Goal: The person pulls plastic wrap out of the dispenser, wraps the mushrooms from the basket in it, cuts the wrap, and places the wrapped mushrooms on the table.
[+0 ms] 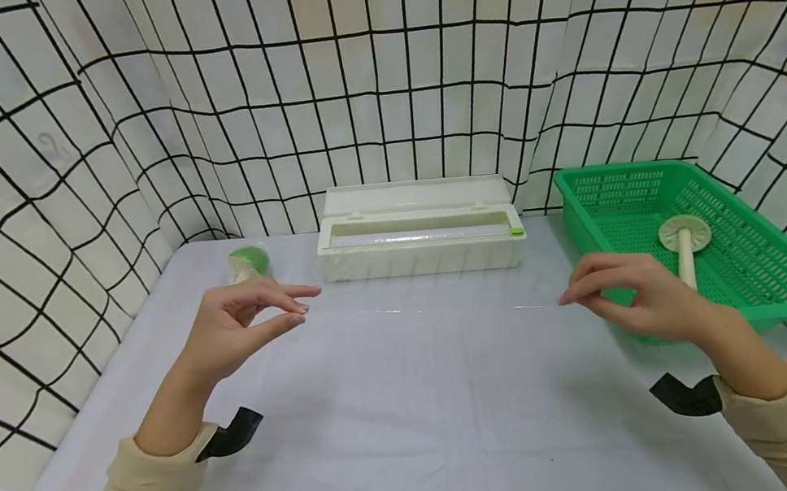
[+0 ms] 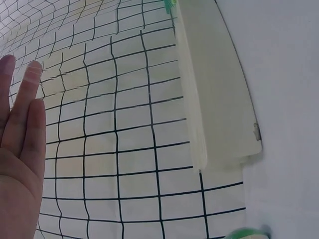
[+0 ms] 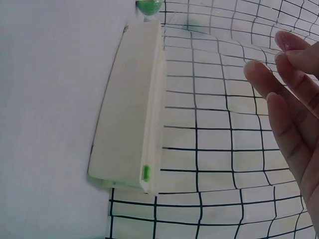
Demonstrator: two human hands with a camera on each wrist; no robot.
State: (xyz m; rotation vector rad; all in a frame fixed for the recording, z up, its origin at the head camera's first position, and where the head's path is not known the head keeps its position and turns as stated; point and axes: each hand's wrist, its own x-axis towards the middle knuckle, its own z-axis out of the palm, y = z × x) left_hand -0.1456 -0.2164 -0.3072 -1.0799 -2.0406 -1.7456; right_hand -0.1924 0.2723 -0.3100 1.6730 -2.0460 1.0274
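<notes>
A thin sheet of clear plastic wrap (image 1: 390,311) stretches between the two hands above the table, its edge showing as a faint shiny line. At one end the left hand (image 1: 244,321) pinches it between thumb and fingers. The right hand (image 1: 631,290) pinches the other end with thumb and fingertips, near the green basket. Beyond the film stands a white plastic-wrap dispenser box (image 1: 421,260), its lid (image 1: 417,193) raised and a roll (image 1: 418,236) lying inside. A green slider (image 1: 516,231) sits at the box's right end.
Partly behind the left hand is a small object with a rounded green top (image 1: 251,258). On the right, a green basket (image 1: 763,312) holds a pale object with a round disc and a stem (image 1: 686,259). Black wire mesh (image 1: 380,108) encloses the white-covered table (image 1: 446,435).
</notes>
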